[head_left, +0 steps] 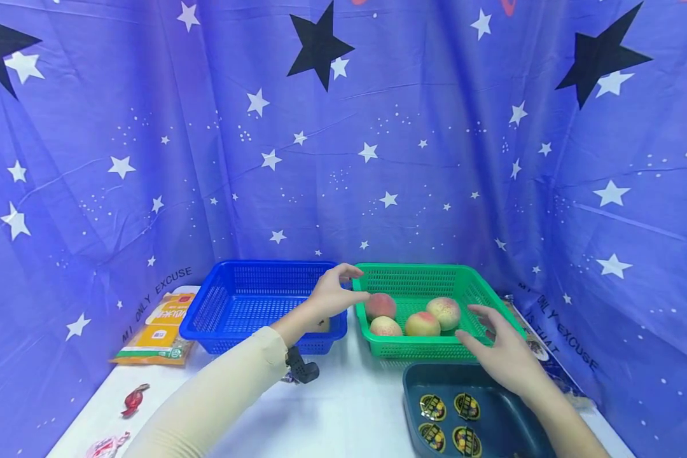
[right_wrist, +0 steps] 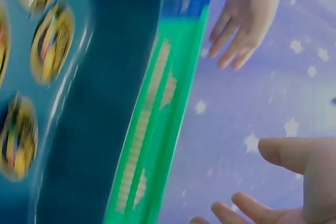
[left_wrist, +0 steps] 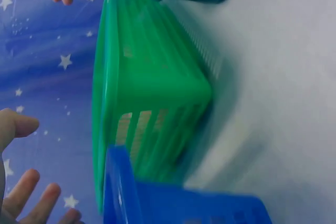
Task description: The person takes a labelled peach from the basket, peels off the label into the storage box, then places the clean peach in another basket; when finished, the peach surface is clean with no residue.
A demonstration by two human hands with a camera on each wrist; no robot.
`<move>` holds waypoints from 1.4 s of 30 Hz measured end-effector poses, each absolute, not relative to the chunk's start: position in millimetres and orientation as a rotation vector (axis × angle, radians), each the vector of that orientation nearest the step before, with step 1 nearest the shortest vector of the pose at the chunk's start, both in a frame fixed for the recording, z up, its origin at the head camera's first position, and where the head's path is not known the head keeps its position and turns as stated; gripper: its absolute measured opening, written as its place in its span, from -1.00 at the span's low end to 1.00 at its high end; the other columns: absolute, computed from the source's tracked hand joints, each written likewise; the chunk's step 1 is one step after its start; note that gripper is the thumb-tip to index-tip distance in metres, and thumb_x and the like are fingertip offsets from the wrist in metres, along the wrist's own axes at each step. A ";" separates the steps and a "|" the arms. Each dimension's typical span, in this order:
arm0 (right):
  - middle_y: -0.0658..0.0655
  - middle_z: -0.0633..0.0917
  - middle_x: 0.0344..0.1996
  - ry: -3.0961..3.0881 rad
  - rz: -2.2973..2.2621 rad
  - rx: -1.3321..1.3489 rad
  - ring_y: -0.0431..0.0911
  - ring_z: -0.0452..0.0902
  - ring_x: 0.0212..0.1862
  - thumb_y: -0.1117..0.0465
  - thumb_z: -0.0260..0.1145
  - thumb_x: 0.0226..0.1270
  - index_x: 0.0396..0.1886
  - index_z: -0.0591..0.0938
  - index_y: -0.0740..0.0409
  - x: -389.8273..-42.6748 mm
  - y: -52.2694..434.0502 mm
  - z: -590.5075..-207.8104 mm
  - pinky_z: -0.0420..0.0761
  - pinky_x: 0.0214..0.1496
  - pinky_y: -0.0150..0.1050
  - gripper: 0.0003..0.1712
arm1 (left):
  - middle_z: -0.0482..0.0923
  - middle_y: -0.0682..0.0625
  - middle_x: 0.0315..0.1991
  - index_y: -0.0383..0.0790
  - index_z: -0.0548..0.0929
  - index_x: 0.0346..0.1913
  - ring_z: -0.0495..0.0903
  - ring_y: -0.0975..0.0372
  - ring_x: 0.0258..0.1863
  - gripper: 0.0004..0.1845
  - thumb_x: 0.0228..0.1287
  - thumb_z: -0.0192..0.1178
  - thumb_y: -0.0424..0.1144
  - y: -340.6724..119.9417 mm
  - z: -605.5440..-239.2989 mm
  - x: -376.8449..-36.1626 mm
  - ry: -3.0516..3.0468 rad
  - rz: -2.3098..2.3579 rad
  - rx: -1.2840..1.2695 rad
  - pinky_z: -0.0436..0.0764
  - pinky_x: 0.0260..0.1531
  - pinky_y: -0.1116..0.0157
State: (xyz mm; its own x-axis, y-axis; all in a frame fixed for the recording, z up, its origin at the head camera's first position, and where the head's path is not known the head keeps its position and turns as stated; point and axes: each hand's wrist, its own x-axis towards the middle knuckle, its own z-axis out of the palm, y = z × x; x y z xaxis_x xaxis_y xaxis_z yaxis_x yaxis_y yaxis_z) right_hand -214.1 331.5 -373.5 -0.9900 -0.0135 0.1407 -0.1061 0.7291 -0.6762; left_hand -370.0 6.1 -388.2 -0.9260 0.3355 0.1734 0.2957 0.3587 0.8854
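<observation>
Several peaches point(head_left: 443, 313) lie in the green basket point(head_left: 418, 345). My left hand point(head_left: 331, 294) hovers over the right end of the blue basket point(head_left: 197, 332), its fingertips reaching the green basket's left rim. Thumb and fingers are spread apart with nothing between them. Over the green basket's front right corner is my right hand point(head_left: 506, 356), fingers parted and holding nothing; the right wrist view shows its thumb and fingers point(right_wrist: 286, 153) apart. Part of a pale item point(head_left: 322, 326) shows in the blue basket, mostly hidden behind my left wrist.
A dark teal tray point(head_left: 509, 416) with several round black-and-gold labelled pieces point(head_left: 432, 408) stands front right. Left are a yellow-orange packet point(head_left: 161, 326), a red-wrapped candy point(head_left: 133, 401) and a pink-wrapped one point(head_left: 105, 446). A dark packet point(head_left: 544, 353) lies right. Star-patterned curtains point(head_left: 343, 159) enclose the table.
</observation>
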 end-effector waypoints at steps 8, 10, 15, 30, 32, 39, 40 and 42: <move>0.22 0.42 0.68 -2.678 1.600 0.095 0.24 0.39 0.67 -0.12 0.37 0.68 0.69 0.36 0.08 -196.8 264.3 -378.2 0.49 0.62 0.37 -0.21 | 0.62 -0.15 0.47 -0.04 0.64 0.39 0.48 -0.16 0.56 -0.32 0.25 0.63 -0.01 -40.9 -385.1 -373.2 2.626 1.487 0.555 0.57 0.52 -0.20; 0.20 0.47 0.64 -2.625 1.752 0.091 0.19 0.49 0.61 -0.08 0.38 0.67 0.65 0.41 0.08 -193.0 246.7 -380.6 0.50 0.64 0.30 -0.26 | 0.60 -0.18 0.48 -0.07 0.63 0.42 0.51 -0.17 0.53 -0.27 0.23 0.63 0.00 -53.1 -382.9 -375.4 2.624 1.380 0.547 0.58 0.51 -0.20; 0.24 0.57 0.55 -2.473 2.087 0.099 0.09 0.65 0.45 -0.02 0.43 0.63 0.57 0.47 0.21 -185.4 201.1 -394.0 0.65 0.56 0.03 -0.29 | 0.56 -0.19 0.53 0.00 0.62 0.42 0.53 -0.09 0.51 -0.29 0.22 0.60 0.01 -77.5 -375.6 -385.6 2.565 1.029 0.591 0.56 0.53 -0.20; 0.58 0.33 0.62 -2.242 2.201 -0.169 0.49 0.31 0.63 -0.04 0.42 0.58 0.69 0.17 0.50 -236.0 107.5 -454.5 0.38 0.67 0.41 0.03 | 0.40 -0.18 0.65 -0.02 0.50 0.61 0.50 -0.11 0.56 -0.10 0.19 0.62 -0.18 -110.8 -395.4 -409.4 2.218 1.024 0.593 0.60 0.50 -0.23; 0.58 0.37 0.60 -2.201 2.210 -0.214 0.46 0.35 0.62 -0.06 0.42 0.58 0.69 0.18 0.50 -244.0 101.0 -457.5 0.40 0.67 0.40 0.03 | 0.39 -0.18 0.66 0.02 0.51 0.61 0.53 -0.10 0.53 -0.11 0.19 0.61 -0.21 -111.0 -401.0 -411.6 2.184 1.085 0.566 0.67 0.43 -0.22; 0.56 0.47 0.55 -2.172 2.169 -0.248 0.43 0.42 0.58 -0.09 0.39 0.61 0.64 0.30 0.49 -262.3 88.8 -468.9 0.48 0.62 0.36 -0.05 | 0.54 -0.14 0.50 -0.06 0.54 0.60 0.64 -0.01 0.35 -0.13 0.20 0.61 -0.21 -109.5 -412.9 -416.9 2.148 1.151 0.489 0.75 0.34 -0.15; 0.55 0.47 0.55 -2.182 2.160 -0.252 0.43 0.42 0.59 -0.10 0.38 0.61 0.63 0.32 0.49 -263.5 88.5 -470.6 0.48 0.62 0.37 -0.06 | 0.57 -0.14 0.46 -0.08 0.55 0.59 0.65 -0.01 0.32 -0.14 0.20 0.61 -0.22 -109.0 -413.8 -417.3 2.145 1.152 0.486 0.75 0.35 -0.14; 0.54 0.50 0.54 -2.188 2.153 -0.253 0.43 0.41 0.60 -0.10 0.38 0.61 0.61 0.36 0.47 -265.4 88.0 -473.1 0.47 0.64 0.37 -0.10 | 0.62 -0.14 0.38 -0.08 0.57 0.57 0.66 0.01 0.28 -0.18 0.22 0.59 -0.24 -107.9 -415.1 -417.6 2.146 1.142 0.487 0.75 0.33 -0.09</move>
